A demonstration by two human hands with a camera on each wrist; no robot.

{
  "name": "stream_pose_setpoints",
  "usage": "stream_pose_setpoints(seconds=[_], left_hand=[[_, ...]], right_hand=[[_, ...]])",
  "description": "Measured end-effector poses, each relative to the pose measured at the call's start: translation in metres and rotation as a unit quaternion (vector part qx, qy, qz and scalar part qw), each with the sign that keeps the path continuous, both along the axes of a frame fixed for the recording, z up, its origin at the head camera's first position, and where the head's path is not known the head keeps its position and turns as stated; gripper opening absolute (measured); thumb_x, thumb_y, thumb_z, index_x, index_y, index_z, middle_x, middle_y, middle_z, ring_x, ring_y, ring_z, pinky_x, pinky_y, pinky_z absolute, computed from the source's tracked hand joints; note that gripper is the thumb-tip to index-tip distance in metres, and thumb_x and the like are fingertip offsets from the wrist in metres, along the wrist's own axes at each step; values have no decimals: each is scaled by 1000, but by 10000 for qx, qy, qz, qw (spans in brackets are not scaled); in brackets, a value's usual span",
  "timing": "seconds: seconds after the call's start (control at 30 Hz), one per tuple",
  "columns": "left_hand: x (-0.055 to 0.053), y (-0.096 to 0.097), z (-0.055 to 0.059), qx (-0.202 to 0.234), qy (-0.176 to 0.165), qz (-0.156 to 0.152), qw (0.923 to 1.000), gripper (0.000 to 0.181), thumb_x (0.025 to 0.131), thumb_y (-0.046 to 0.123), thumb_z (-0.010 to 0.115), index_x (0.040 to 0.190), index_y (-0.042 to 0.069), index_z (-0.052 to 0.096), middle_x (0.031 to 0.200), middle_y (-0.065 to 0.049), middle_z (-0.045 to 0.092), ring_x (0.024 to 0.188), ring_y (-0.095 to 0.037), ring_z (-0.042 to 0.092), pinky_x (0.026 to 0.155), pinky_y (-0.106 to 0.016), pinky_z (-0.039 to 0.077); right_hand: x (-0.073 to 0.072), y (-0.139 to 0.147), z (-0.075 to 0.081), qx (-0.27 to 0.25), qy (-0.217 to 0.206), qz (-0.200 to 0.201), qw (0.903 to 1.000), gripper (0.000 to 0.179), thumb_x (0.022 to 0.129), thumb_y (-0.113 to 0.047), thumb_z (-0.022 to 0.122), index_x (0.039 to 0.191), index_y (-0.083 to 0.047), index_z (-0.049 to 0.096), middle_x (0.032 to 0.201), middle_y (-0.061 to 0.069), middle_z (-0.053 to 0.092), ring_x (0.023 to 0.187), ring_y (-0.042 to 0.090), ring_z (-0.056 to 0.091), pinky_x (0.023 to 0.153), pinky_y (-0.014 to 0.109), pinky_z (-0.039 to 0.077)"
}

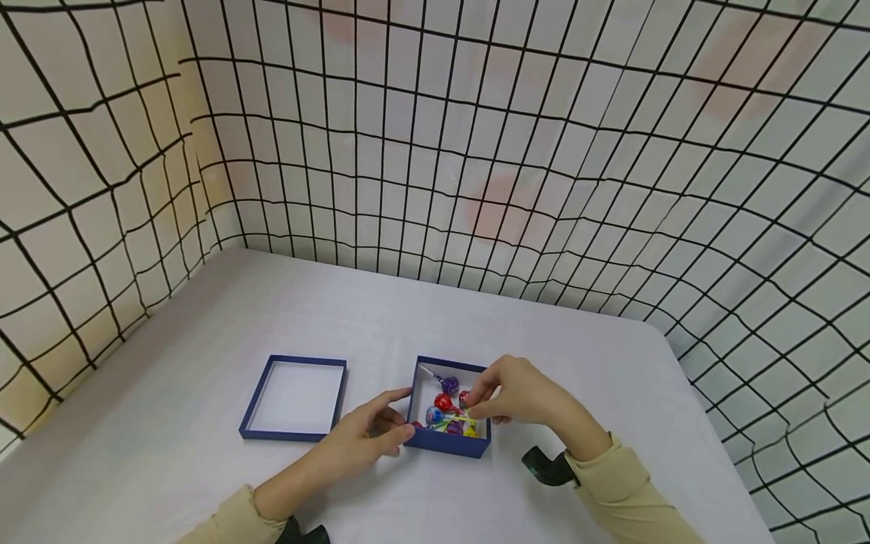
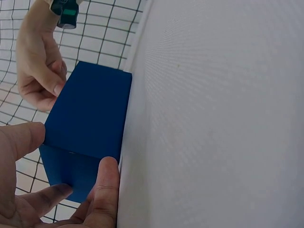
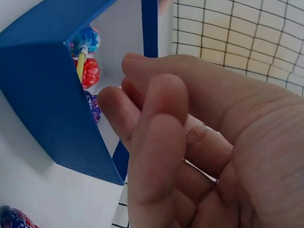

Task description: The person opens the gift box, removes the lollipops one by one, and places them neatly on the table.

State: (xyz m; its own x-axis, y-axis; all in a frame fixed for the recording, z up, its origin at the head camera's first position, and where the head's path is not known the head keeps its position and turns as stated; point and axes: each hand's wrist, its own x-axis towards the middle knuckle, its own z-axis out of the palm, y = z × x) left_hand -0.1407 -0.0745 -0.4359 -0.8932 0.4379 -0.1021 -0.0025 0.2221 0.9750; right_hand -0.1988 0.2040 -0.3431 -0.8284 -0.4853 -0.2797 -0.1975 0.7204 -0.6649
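Observation:
A shallow blue box (image 1: 448, 442) with a white inside holds several wrapped lollipops, among them a purple one (image 1: 450, 385), a red one (image 1: 443, 401) and a blue one (image 1: 433, 415). My left hand (image 1: 363, 434) touches the box's left side; in the left wrist view its fairly straight fingertips (image 2: 108, 173) rest on the blue walls. Over the right part of the box is my right hand (image 1: 519, 391), its fingers loosely bent near the lollipops. In the right wrist view, its thumb and index finger stand apart, with nothing visible between them.
Left of the box lies a blue-edged lid (image 1: 295, 397), white inside facing up. Another wrapped candy (image 3: 16, 219) lies outside the box on the white table (image 1: 381, 310). Black netting (image 1: 435, 151) surrounds the table at the back and sides.

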Motion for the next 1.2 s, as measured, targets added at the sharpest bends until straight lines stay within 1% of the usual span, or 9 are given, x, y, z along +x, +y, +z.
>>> stream_pose_setpoints(seconds=[0.17,0.33,0.53,0.7,1.0,1.2], left_hand=[[0,0,-1,63,-9,18,10000,68,108,25,68,165,4,38,121,-15,67,99,-23,73,78,-25,58],[0,0,-1,41,14,-8,10000,68,108,27,68,165,4,38,121,-15,67,97,-22,73,79,-25,58],[-1,-1,0,-62,-11,-5,10000,68,107,31,68,165,7,40,120,-15,67,96,-20,73,80,-25,57],[-2,-1,-1,-70,-56,26,10000,69,107,33,68,165,8,40,121,-14,66,97,-20,73,81,-24,57],[-1,-1,-1,-43,-68,28,10000,69,107,32,69,165,8,41,121,-14,67,98,-21,73,81,-25,57],[-1,-2,-1,25,-28,-10,10000,69,107,31,68,164,5,40,121,-16,67,97,-19,72,80,-24,58]], right_hand=[[2,-7,-4,159,-56,-74,9998,9,87,-8,88,83,-11,80,72,-2,73,53,10,53,55,26,49],[4,-13,-7,258,-60,-101,9996,11,87,-4,87,82,-9,79,71,0,72,53,11,53,54,25,49],[7,-18,-9,596,208,-60,9980,14,87,-5,88,80,-11,77,71,-1,72,54,11,57,55,27,53],[8,-20,-10,817,409,20,9958,16,87,-6,88,77,-13,77,67,-2,69,52,11,55,53,26,50],[9,-20,-13,774,532,106,9955,17,86,-3,87,75,-12,78,66,-3,69,51,9,54,52,25,50],[8,-20,-14,712,599,132,9956,17,87,-1,84,75,-10,78,66,-1,69,51,9,54,53,24,49]])
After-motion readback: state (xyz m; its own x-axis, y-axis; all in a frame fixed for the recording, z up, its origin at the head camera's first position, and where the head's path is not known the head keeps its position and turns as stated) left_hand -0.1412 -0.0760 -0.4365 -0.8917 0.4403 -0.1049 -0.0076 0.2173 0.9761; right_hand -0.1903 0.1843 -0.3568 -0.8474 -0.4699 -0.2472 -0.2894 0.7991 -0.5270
